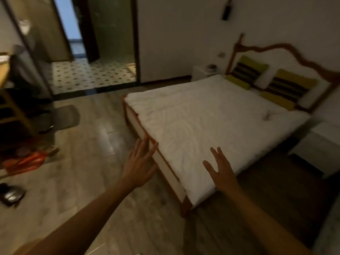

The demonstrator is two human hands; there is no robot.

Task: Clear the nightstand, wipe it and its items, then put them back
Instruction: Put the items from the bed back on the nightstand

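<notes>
Two bare hands, foreground: left hand (140, 166) and right hand (221, 169), both raised over the foot of the bed (211, 115), fingers (213, 151) straight and spread apart, holding nothing. Beyond: white duvet, two striped pillows (247, 70) at the headboard. Far corner, left of the headboard: white nightstand (200, 72), a small blurred item (211, 67) on top.

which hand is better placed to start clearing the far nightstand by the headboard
Neither by much: both hands are open, empty and far from the nightstand. Slight edge to the left hand, on the bed's open floor side leading there; the right hand hovers over the mattress.
</notes>
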